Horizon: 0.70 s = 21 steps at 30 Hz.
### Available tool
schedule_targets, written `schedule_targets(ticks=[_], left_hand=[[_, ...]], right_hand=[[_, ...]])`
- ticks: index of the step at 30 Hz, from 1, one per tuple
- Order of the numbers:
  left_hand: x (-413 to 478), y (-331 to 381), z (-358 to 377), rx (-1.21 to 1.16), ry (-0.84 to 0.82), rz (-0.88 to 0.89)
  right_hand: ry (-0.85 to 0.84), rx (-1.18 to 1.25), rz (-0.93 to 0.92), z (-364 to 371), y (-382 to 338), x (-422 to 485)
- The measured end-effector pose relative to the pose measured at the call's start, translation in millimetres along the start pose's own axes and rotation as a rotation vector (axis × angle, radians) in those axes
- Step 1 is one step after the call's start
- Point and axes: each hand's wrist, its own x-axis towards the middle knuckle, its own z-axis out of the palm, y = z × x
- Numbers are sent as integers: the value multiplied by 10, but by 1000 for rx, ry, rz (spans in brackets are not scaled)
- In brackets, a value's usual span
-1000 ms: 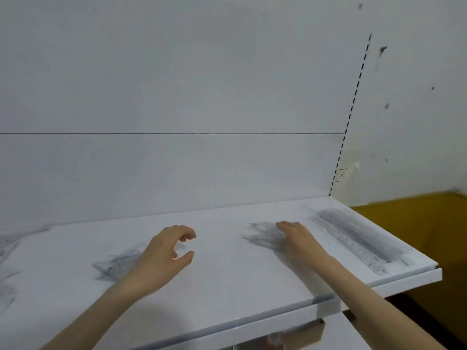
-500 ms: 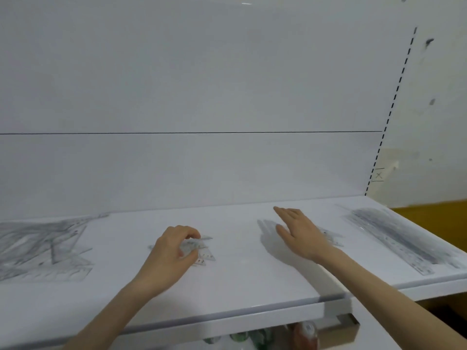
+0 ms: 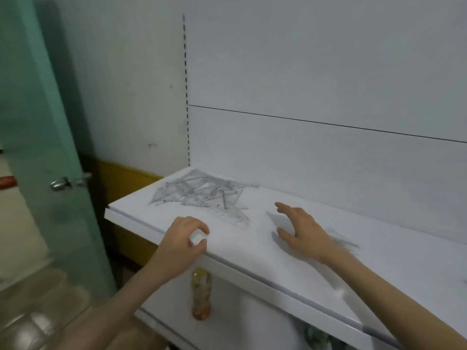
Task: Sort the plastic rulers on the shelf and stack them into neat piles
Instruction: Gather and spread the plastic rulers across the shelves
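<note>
I see one flat white shelf (image 3: 240, 251) with a smooth, matte top and a pale strip along its front edge. At its far left end lies one loose heap of clear plastic rulers (image 3: 199, 193). They are mostly thin triangular set squares with fine printed scales, crossing each other at many angles, and they overlap too much for me to count. Both hands are in view. The left hand (image 3: 183, 238) is over the front edge of the shelf, near the heap, with its fingers curled and thumb and forefinger almost meeting. I cannot tell whether it pinches a clear piece. The right hand (image 3: 303, 231) is spread wide and low over the shelf, holding nothing. A blurred grey streak of clear plastic (image 3: 343, 239) shows just behind its wrist. Below the shelf stands one orange bottle (image 3: 201, 294). At left is one frosted green door (image 3: 38, 122) with a metal handle (image 3: 69, 183).
</note>
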Motion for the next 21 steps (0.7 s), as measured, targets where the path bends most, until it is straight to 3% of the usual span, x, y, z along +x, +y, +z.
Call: schedule_targets(ticks=[7,13,21], left_hand=[[-120,-669,-661,91,97,-174],[418,-1223,-883,99,80,-144],[1751,-1913,-741,200,-191,48]], right_hand=[[-132,3,-133,509,-808,774],[-102,-35,-15,708,-917,1486],[-186,-218,135,965,-699,2653]])
